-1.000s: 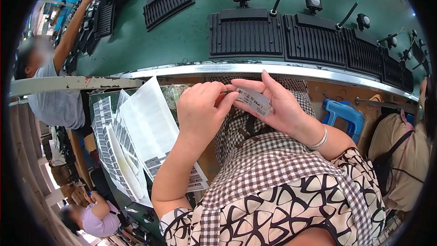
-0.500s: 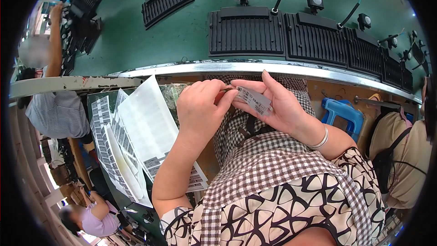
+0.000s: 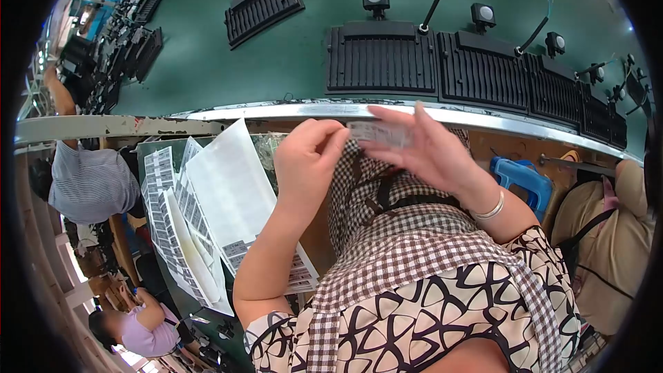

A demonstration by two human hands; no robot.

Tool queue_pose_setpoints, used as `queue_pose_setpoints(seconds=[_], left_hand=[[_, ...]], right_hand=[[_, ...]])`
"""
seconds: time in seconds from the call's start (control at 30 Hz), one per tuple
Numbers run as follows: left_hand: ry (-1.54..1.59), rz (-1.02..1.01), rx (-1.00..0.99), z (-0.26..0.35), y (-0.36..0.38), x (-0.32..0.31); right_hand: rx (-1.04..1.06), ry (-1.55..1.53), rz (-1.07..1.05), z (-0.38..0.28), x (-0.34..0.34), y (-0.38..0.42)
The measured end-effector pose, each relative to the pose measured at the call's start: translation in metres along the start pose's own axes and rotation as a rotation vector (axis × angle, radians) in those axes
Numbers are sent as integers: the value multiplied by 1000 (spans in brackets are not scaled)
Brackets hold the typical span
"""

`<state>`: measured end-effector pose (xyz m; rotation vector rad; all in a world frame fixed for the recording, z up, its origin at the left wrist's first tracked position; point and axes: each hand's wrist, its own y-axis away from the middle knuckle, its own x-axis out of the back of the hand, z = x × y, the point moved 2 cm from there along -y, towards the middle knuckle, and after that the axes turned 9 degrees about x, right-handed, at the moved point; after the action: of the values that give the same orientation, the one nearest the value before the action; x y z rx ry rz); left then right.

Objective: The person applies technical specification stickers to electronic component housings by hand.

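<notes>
A small silvery printed label (image 3: 378, 134), smeared by motion, spans the gap between my two hands above my lap. The thumb and forefinger of my left hand (image 3: 311, 155) are pinched at its left end, with the other fingers curled. My right hand (image 3: 438, 152) is turned palm up, fingers stretched out to the left and thumb raised; the label overlaps its fingers in this view. Left of my left forearm lie sheets of printed labels (image 3: 186, 228), with a white backing sheet (image 3: 231, 173) on top.
Black finned floodlights (image 3: 380, 62) with sensors and cables stand in a row on the green bench (image 3: 186, 55). A metal edge (image 3: 297, 111) runs along its front. A blue plastic stool (image 3: 521, 183) is at right. Other people (image 3: 93, 179) sit left and right.
The label has moved slightly up and its print has blurred. My right hand has lifted a little, its fingers spreading from around the label. The view has shifted slightly.
</notes>
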<state>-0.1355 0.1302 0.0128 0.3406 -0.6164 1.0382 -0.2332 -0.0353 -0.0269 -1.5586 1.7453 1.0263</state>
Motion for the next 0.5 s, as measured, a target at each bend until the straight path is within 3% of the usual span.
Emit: queue_pose_setpoints(seconds=[0.13,0.2,0.33,0.47,0.5], left_hand=[[186,3,127,-8,-14,8],[190,44,117,-6,-21,12],[109,129,43,-3,-35,20],[99,150,10,-2,-48,22],[105,145,5,-2,-50,22]], right_hand=[[359,652,62,-42,22,-3],[561,790,138,-56,28,-7],[944,1392,365,-90,37,-24],[949,1069,516,-115,70,-79],[844,1104,522,-128,56,-82]])
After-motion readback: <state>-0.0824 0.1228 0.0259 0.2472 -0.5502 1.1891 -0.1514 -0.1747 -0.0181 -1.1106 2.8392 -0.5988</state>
